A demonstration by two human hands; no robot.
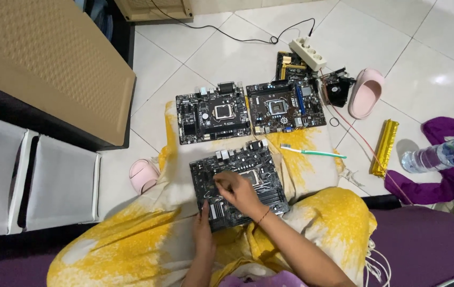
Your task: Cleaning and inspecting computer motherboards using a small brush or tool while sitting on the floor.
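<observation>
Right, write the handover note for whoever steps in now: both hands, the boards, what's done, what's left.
Left hand: steadies the near edge of the black rectangular computer motherboard on the yellow-and-cream cloth over the lap.
Right hand: on top of that board, fingertips working beside its square processor socket; whether it pinches anything cannot be told.
Two more black motherboards lie side by side on the cloth and the white tiled floor ahead.
Green-handled toothbrush lies on the cloth to the right, untouched.
Done: nothing visibly finished.
Left: the board in hand, then the other two.
</observation>
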